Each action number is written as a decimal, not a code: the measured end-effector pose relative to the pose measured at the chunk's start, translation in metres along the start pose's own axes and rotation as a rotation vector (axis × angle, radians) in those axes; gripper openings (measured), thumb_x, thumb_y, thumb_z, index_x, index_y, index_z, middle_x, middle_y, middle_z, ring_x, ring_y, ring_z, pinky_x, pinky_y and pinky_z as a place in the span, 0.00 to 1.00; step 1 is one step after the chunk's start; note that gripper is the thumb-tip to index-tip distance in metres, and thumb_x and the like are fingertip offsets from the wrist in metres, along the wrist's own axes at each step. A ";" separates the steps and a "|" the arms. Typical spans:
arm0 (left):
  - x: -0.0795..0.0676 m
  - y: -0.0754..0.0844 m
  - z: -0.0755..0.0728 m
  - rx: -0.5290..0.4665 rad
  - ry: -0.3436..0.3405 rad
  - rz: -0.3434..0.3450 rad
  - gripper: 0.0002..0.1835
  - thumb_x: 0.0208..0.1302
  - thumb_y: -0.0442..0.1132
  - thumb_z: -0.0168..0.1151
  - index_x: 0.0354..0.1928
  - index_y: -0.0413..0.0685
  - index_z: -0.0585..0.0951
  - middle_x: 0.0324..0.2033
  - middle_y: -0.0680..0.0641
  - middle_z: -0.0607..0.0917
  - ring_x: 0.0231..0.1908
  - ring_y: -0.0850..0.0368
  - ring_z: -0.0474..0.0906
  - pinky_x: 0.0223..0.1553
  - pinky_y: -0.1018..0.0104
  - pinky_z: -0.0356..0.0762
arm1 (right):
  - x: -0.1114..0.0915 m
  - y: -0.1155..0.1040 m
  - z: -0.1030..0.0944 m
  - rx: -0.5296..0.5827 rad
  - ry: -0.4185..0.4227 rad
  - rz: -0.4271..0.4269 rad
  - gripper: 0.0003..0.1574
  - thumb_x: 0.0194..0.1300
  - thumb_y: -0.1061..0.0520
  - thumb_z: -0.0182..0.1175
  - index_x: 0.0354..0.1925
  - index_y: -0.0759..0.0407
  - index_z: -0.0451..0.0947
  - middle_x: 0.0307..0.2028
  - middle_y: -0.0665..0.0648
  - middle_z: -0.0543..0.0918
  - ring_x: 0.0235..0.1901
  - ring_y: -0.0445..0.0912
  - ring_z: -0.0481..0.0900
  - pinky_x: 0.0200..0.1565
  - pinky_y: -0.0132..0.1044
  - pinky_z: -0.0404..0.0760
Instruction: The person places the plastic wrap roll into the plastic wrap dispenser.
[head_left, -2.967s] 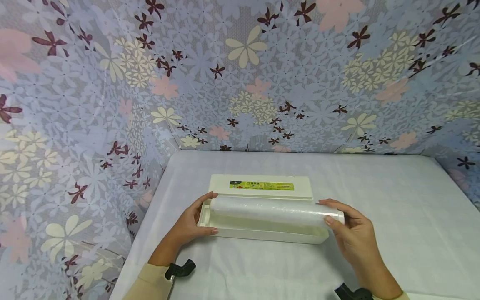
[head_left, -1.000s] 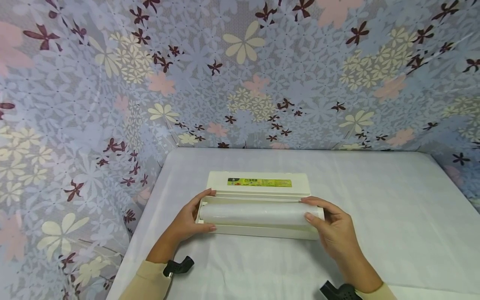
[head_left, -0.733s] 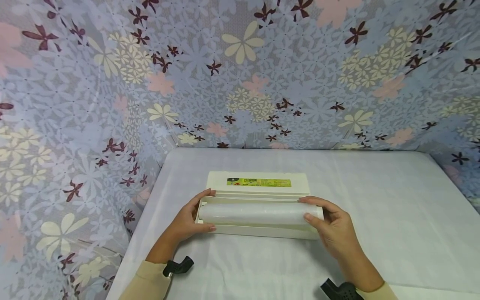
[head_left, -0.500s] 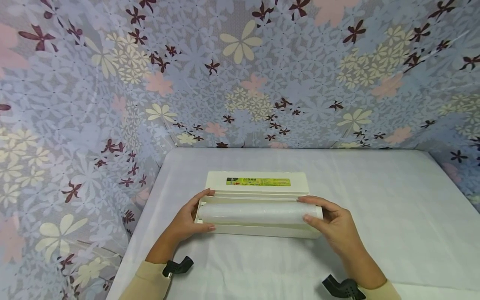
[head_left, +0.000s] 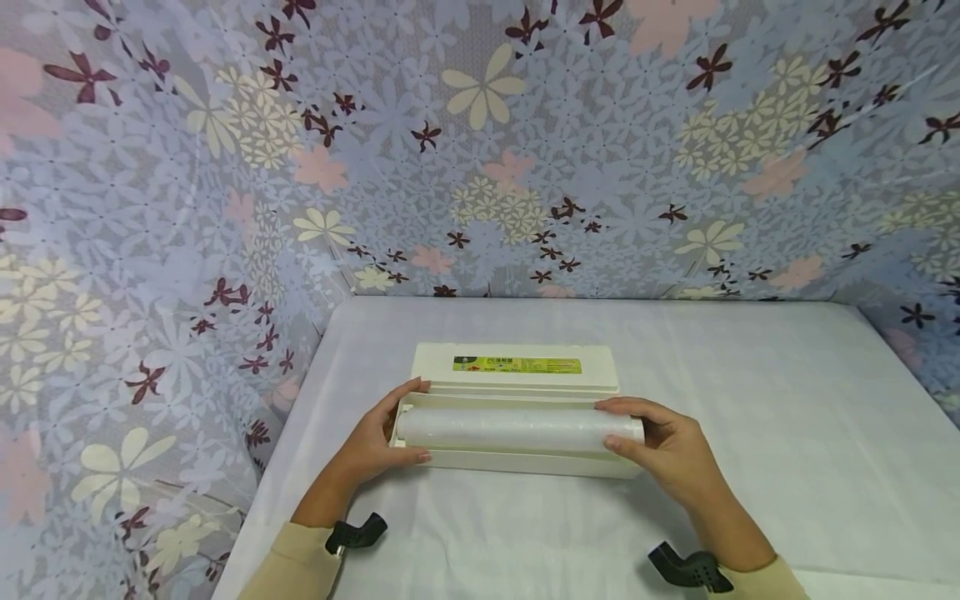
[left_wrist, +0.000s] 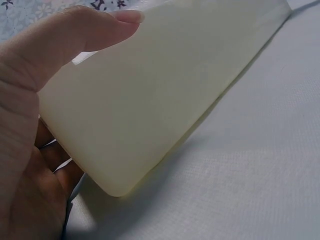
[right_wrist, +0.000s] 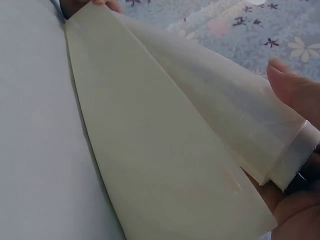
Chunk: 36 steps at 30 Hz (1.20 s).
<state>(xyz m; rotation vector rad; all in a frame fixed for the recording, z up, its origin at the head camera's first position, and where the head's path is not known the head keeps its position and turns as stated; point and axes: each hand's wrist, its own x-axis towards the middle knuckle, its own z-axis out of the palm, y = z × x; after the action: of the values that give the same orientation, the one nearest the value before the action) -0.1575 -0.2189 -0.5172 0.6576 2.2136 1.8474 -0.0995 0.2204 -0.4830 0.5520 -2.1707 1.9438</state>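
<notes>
A cream plastic box [head_left: 525, 462] lies open-topped on the white cloth, a roll of cling film [head_left: 510, 427] along its inside. My left hand [head_left: 378, 437] grips the box's left end, thumb on the front wall and fingers behind. In the left wrist view the thumb of that hand [left_wrist: 75, 35] presses near the top of the box wall [left_wrist: 125, 110]. My right hand [head_left: 671, 446] holds the roll's right end between thumb and fingers. The right wrist view shows this end of the roll [right_wrist: 235, 105] raised above the box [right_wrist: 135, 130], its other end lower.
Directly behind the box lies its cream lid [head_left: 517, 381] with a yellow-green label [head_left: 517, 365]. White cloth [head_left: 787, 400] covers the table. Floral fabric [head_left: 480, 167] rises at the back and on both sides.
Three seconds ago the roll jutted out past the box's right end. My right hand has brought it left and down into the box, lowering its right end slightly of late. Left hand keeps its grip.
</notes>
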 end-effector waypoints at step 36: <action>0.000 -0.001 0.000 0.014 -0.001 0.003 0.58 0.49 0.28 0.85 0.81 0.48 0.63 0.75 0.43 0.68 0.67 0.41 0.68 0.58 0.63 0.77 | 0.003 0.009 -0.006 -0.364 -0.086 -0.261 0.34 0.40 0.75 0.83 0.50 0.64 0.90 0.52 0.60 0.89 0.57 0.42 0.83 0.59 0.30 0.76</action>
<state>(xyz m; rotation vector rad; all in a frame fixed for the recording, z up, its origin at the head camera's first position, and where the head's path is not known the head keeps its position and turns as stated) -0.1573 -0.2188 -0.5188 0.6640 2.2282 1.8341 -0.1065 0.2264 -0.4891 0.8139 -2.2925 1.3763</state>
